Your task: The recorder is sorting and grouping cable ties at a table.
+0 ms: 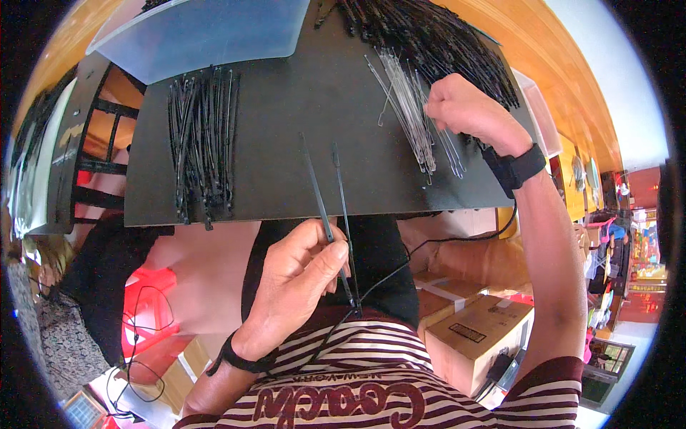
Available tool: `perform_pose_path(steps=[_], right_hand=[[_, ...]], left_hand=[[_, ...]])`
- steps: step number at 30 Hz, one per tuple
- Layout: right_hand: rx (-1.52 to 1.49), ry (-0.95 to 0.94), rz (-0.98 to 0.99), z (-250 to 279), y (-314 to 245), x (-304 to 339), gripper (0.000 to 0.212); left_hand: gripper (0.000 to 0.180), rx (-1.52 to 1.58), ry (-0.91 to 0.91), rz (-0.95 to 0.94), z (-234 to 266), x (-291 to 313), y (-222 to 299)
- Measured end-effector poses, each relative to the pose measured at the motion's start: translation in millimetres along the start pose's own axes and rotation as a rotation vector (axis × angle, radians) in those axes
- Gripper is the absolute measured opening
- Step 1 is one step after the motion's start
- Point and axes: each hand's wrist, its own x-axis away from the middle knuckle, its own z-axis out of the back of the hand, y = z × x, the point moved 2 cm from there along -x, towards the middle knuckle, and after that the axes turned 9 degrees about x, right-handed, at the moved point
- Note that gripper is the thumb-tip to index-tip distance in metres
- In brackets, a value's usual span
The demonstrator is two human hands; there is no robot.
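My left hand (304, 264), low in front of the table edge, pinches a thin dark strip (314, 175) between thumb and fingers. A second slim dark strip (341, 186) runs beside it and passes behind the fingers; both slant up over the table. At the right, my right hand (468, 107) is closed at the edge of a pile of thin silvery wires (407, 107) with hooked ends. A few wires (450, 154) show just below its fingers. Whether a wire is between the fingertips is hidden.
On the dark table (279, 100), a bundle of black strips (204, 143) lies at left and a larger black heap (429, 43) at far right. A translucent bin (207, 36) stands at far left. Cardboard boxes (475, 332) and a red stool (150, 307) sit below.
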Motion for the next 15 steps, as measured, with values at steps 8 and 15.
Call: perform_pose_path(steps=[8, 15], right_hand=[[0.244, 0.043, 0.170, -5, -12, -6, 0.023], [0.006, -0.061, 0.009, 9, -10, 8, 0.019]], left_hand=[[0.019, -0.032, -0.013, -0.025, 2, 5, -1], [0.021, -0.063, -0.003, -0.044, 5, 6, -1]])
